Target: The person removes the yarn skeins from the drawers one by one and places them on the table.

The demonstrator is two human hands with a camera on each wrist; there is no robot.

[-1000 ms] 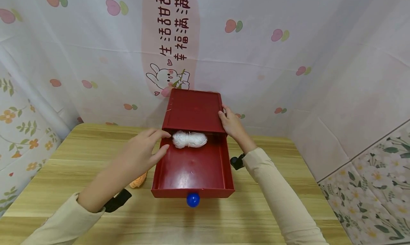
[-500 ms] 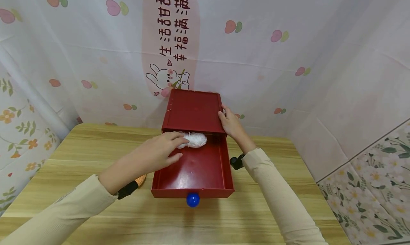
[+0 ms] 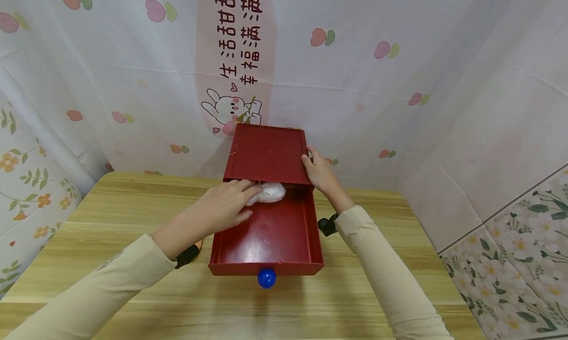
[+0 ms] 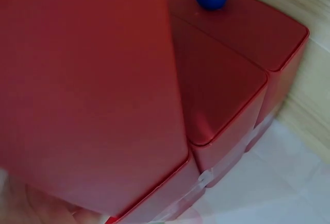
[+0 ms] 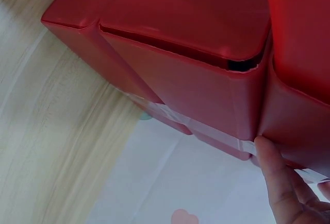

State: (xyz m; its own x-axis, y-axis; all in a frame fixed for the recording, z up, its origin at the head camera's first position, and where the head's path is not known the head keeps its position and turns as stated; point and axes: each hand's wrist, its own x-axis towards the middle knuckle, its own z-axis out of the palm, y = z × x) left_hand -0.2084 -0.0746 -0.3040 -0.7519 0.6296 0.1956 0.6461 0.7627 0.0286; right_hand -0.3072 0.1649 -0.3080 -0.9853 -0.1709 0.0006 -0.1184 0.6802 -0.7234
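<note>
A red plastic drawer cabinet (image 3: 270, 152) stands against the back cloth, its top drawer (image 3: 266, 236) pulled out toward me with a blue knob (image 3: 266, 278) on the front. In the back of that drawer lies a white yarn skein (image 3: 272, 192). My left hand (image 3: 222, 204) reaches over the drawer's left wall, its fingers curved over the skein's left end and its thumb in front. The left wrist view shows mostly the drawer's outer wall (image 4: 93, 80), hiding the fingertips. With fairly straight fingers, my right hand (image 3: 324, 172) rests against the cabinet's upper right side.
Lower closed drawers (image 4: 221, 74) of the same cabinet show in the wrist views. On the wooden table (image 3: 133, 202), an orange yarn ball (image 3: 198, 245) peeks out beside my left wrist. A patterned cloth (image 3: 355, 83) hangs behind, and clear tape (image 5: 175, 116) runs along the cabinet.
My left hand has moved right from the drawer's left edge onto the white yarn skein, and its fingers now cover the left end. The right hand and the drawer have stayed put.
</note>
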